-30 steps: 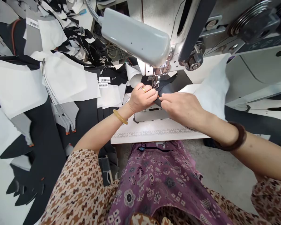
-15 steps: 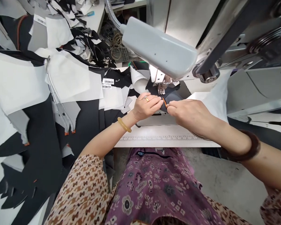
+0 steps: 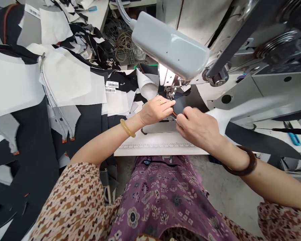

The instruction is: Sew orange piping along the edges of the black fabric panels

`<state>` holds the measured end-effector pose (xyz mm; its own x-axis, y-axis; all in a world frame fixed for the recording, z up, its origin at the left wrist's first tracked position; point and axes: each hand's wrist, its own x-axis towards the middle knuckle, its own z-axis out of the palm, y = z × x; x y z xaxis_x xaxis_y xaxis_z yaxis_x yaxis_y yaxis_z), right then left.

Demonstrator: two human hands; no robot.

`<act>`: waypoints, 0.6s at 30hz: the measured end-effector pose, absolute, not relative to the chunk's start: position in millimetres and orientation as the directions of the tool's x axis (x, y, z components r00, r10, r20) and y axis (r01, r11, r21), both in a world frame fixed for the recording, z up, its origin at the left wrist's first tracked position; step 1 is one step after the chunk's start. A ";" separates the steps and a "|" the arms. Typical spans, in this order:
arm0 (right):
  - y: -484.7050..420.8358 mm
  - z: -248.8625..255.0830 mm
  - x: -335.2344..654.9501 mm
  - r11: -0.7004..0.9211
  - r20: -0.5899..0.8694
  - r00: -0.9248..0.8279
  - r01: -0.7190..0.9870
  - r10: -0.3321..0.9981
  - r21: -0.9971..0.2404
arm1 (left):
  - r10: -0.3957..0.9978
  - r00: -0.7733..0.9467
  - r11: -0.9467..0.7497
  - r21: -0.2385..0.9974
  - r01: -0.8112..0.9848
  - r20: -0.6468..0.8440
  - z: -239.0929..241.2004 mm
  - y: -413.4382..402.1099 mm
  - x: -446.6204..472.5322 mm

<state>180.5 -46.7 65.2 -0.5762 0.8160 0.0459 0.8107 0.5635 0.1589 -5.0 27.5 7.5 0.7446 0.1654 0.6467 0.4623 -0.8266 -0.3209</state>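
A dark grey fabric piece (image 3: pixel 180 104) with an orange strip (image 3: pixel 175 114) along its edge lies under the presser foot (image 3: pixel 170 93) of a sewing machine. My left hand (image 3: pixel 155 110) is closed on the fabric's left side, with its fingertips just in front of the foot. On the near right, my right hand (image 3: pixel 199 127) pinches the fabric's edge beside the orange strip. Its fingertips partly hide what they grip. White material (image 3: pixel 222 118) extends to the right from behind my right hand, blurred at its far end.
Dark and white cut pieces (image 3: pixel 75 83) cover the left side, some with barcode labels (image 3: pixel 112 84). A grey lamp-like housing (image 3: pixel 170 45) hangs over the needle area. A ruler strip (image 3: pixel 155 145) runs along the table's front edge. Blue-handled snips (image 3: pixel 294 138) lie at the right.
The view has shifted slightly to the right. My right hand has turned and pulled a little nearer, and less of the orange strip shows. The white material on the right has swung outward.
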 end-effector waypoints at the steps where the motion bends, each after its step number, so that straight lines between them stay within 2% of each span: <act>1: -51.6 65.1 184.8 0.508 -0.007 -0.513 0.849 0.859 0.142 | 0.143 0.734 -0.810 -0.348 0.472 0.664 8.4 26.1 -4.3; 3: -57.7 63.5 194.0 0.417 -0.161 -0.399 0.904 0.902 0.092 | 0.111 0.705 -0.775 -0.383 0.502 0.700 8.8 23.0 -2.8; 6: -56.4 50.4 204.9 0.415 -0.299 -0.412 0.908 0.861 -0.058 | 0.140 0.694 -0.738 -0.394 0.549 0.706 8.0 17.9 -0.3; 9: -49.2 27.5 209.6 0.402 -0.264 -0.478 0.867 0.838 -0.295 | 0.249 0.705 -0.707 -0.372 0.601 0.664 7.3 13.6 2.5; 12: -43.1 19.5 211.1 0.321 -0.157 -0.473 0.771 0.867 -0.550 | 0.327 0.687 -0.692 -0.331 0.642 0.648 6.8 13.4 5.5; 14: -40.3 31.1 211.7 0.305 -0.102 -0.477 0.697 0.873 -0.649 | 0.355 0.683 -0.700 -0.303 0.647 0.638 6.6 16.2 6.8; 16: -38.3 52.3 211.1 0.331 -0.120 -0.493 0.726 0.862 -0.603 | 0.388 0.700 -0.727 -0.268 0.633 0.600 6.6 19.8 6.1; 18: -37.4 74.1 209.0 0.388 -0.184 -0.486 0.833 0.855 -0.394 | 0.411 0.725 -0.771 -0.214 0.600 0.554 7.1 22.6 3.0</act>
<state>209.0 -37.4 74.1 -0.4856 0.8546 -0.1841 0.8329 0.3884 -0.3942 3.0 22.6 7.1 0.7245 0.4106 0.5536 0.6002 -0.7707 -0.2139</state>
